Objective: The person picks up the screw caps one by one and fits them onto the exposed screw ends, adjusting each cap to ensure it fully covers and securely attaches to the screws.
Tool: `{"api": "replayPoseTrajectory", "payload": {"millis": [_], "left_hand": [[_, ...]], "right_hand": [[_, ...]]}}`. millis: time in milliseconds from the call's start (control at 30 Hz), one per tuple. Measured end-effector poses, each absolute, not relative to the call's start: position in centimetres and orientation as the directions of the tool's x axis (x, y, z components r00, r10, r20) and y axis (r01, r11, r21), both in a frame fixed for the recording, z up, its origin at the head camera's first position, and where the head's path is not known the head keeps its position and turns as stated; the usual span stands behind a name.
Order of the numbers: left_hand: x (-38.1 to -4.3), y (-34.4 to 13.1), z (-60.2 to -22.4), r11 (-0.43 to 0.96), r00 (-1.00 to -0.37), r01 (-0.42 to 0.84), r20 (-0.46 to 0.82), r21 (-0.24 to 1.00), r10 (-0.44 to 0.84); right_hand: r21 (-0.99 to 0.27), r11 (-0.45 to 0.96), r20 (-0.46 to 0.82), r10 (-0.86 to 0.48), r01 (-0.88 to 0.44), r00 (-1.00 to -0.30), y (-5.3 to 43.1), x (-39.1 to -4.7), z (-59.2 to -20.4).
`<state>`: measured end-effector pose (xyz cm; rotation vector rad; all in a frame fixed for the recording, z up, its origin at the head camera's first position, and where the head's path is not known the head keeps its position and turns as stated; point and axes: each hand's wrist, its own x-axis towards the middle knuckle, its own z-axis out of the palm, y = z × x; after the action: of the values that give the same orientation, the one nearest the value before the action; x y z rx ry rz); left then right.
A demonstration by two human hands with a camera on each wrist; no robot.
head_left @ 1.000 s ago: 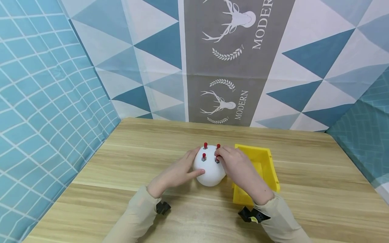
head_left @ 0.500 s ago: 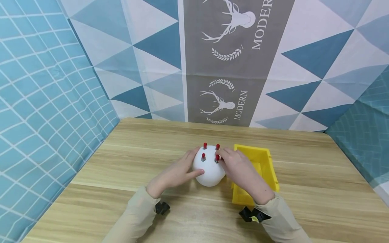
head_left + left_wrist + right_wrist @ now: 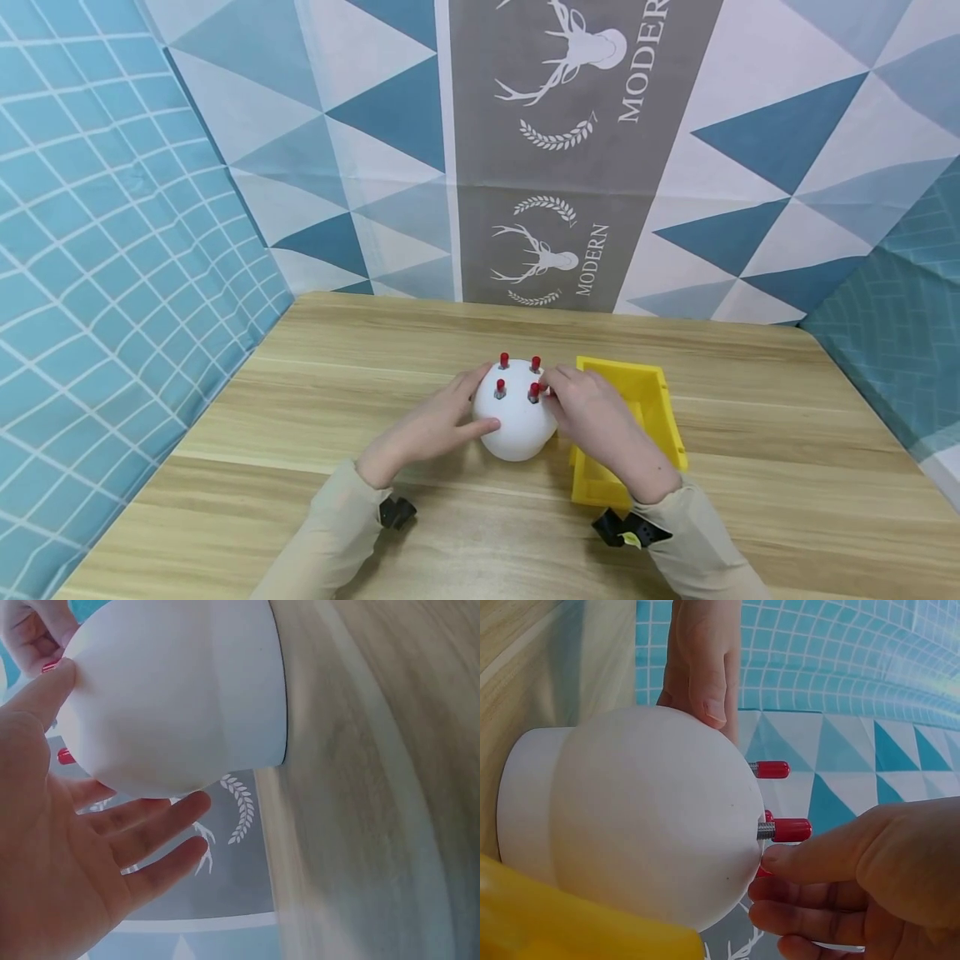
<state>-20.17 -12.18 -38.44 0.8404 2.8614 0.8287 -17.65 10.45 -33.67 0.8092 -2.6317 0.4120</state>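
Observation:
A smooth white dome-shaped body (image 3: 517, 429) with a flat base stands on the wooden table. Several threaded studs with red caps (image 3: 791, 829) rise from its top, with metal nuts at the bases in the head view. My left hand (image 3: 435, 425) spans the dome's left side, thumb on the near side. In the left wrist view its fingers (image 3: 157, 832) are spread and fairly straight. My right hand (image 3: 596, 417) is at the front right stud; its thumb and bent fingers lie close beside the stud's base. Whether they touch the nut is unclear.
A yellow bin (image 3: 667, 417) stands right of the dome, partly behind the right forearm. Black straps (image 3: 630, 529) with cameras sit on both wrists. A patterned cloth backdrop (image 3: 547, 167) rises at the table's back edge, with a blue grid cloth (image 3: 112, 208) on the left.
My right fingertips have shifted slightly right, from behind and over the front right stud to beside it, leaving its red cap in full view. The left hand stays on the dome.

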Motion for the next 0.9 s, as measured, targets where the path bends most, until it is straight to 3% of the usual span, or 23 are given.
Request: {"api": "replayPoseTrajectory", "payload": {"millis": [533, 900], "left_hand": [[-20.7, -13.4, -37.4, 0.702, -0.861, 0.493, 0.172, 0.515, 0.478], [-20.4, -13.6, -37.4, 0.679, -0.811, 0.580, 0.401, 0.451, 0.426]], "right_hand": [[-0.116, 0.831, 0.392, -0.465, -0.544, -0.794, 11.9, -17.8, -34.1], [-0.095, 0.865, 0.408, -0.418, -0.493, -0.811, 13.8, -17.7, -35.0]]}}
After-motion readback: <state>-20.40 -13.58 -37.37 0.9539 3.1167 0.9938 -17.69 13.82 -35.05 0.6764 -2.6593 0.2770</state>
